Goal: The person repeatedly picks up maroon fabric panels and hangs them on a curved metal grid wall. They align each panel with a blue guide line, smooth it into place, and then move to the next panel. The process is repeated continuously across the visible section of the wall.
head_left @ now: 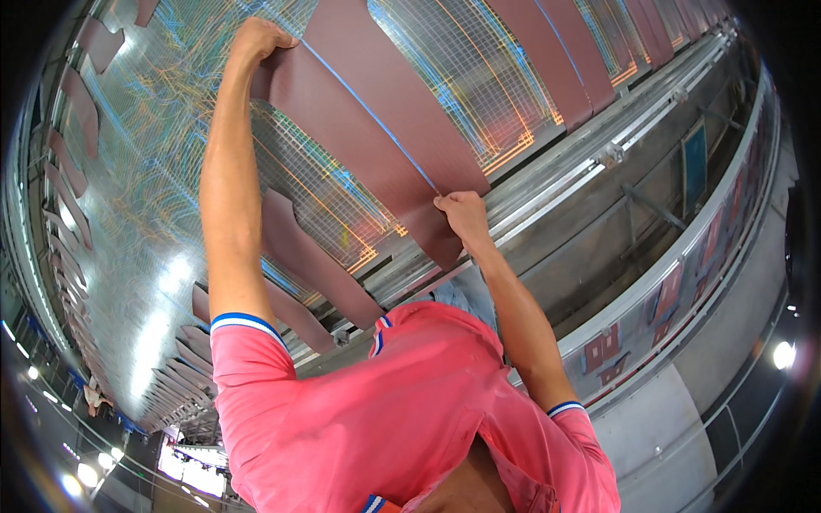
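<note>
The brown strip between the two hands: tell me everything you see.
The brown strip is long, broad and matte, and looks like leather or vinyl. It slants across the grid-lined table, running out of view at the top; its near end reaches the metal rail. A thin blue line runs along it. The left hand holds its left edge; the right hand pinches it near that end.

On the table, a panel lies with the left hand at its far left and the right hand at its near end. Pieces lie left and right of it; a rail runs along the table's near edge.
</note>
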`<state>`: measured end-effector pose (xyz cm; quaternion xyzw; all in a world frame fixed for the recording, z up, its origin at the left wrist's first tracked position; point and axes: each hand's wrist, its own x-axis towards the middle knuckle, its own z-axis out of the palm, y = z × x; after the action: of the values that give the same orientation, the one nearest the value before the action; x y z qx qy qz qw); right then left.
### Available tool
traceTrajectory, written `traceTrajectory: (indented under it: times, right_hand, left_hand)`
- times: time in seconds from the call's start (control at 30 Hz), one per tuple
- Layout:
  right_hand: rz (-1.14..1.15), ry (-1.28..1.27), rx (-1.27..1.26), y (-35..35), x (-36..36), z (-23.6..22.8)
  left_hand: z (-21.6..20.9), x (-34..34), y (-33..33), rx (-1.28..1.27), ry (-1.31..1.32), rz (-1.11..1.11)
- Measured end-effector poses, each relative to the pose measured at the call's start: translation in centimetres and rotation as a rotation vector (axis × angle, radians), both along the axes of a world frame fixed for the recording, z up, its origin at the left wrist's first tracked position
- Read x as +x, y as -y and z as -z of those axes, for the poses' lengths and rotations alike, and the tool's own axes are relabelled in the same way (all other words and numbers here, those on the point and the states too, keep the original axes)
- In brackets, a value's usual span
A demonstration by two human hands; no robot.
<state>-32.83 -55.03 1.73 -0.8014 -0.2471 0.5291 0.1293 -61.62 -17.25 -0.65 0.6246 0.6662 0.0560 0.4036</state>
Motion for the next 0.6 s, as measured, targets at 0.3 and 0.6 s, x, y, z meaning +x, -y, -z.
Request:
traceTrajectory:
  times: [0.3,0.6]
  right_hand:
    - [-0.049,0.017,0.058,0.7,0.2,0.9]
    - [0.044,-0.036,0.045,0.9,0.2,1.6]
  left_hand:
    - [0.0,0.5,0.2,0.025,-0.053,-0.023]
    - [-0.3,0.7,-0.1,-0.103,-0.134,-0.038]
